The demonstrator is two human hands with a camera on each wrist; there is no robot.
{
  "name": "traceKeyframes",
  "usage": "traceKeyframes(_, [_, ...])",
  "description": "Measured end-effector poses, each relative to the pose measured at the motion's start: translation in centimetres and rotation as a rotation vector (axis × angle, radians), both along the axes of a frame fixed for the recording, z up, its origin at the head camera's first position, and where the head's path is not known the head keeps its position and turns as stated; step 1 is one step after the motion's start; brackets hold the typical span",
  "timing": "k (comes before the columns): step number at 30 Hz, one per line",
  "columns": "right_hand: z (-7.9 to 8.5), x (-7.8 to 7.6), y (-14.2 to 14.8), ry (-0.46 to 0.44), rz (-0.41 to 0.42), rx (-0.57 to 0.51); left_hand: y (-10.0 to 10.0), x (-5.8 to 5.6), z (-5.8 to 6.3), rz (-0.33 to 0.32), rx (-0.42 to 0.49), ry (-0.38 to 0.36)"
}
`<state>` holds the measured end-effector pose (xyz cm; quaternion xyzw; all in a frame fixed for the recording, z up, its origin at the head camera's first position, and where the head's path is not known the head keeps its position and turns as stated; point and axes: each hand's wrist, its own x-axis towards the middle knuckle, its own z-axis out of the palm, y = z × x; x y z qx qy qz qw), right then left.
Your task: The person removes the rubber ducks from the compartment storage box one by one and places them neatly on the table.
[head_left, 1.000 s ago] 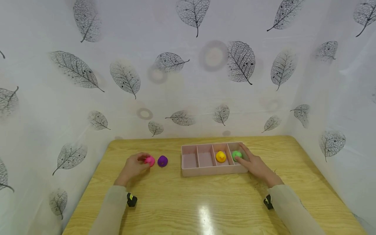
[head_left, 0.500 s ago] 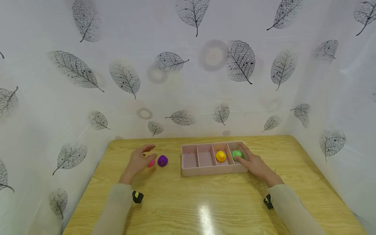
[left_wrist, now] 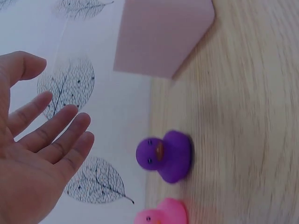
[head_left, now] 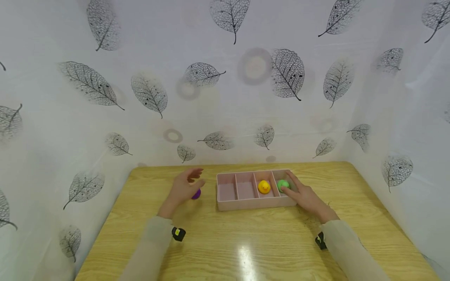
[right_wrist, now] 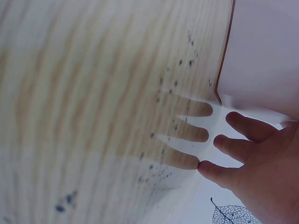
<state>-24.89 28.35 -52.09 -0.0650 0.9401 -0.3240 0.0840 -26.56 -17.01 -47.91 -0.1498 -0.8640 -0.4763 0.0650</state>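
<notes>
My left hand (head_left: 182, 189) is over the left part of the table, fingers apart and holding nothing. Below it a purple rubber duck (head_left: 197, 194) is partly covered. In the left wrist view that purple duck (left_wrist: 176, 156) stands upright beside a pink rubber duck (left_wrist: 170, 212), which the hand hides from the head view. My right hand (head_left: 309, 200) grips the right end of a pale pink divided box (head_left: 258, 203), thumb over the front wall, near a green duck (head_left: 283, 185) in the rightmost compartment. A yellow duck (head_left: 264, 187) sits one compartment to the left.
The two left compartments of the box hold nothing. A white sheet (head_left: 225, 109) printed with leaves hangs behind the wooden table (head_left: 211, 242) and along its sides.
My left hand has left the pink duck, rising and moving right until it is over the purple duck. The right hand, the box and the ducks have stayed in place.
</notes>
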Motion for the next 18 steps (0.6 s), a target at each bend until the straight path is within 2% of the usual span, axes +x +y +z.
traceKeyframes(18, [0.1, 0.1, 0.0, 0.003, 0.003, -0.008, 7.3, 0.2, 1.3, -0.174, 0.015, -0.015])
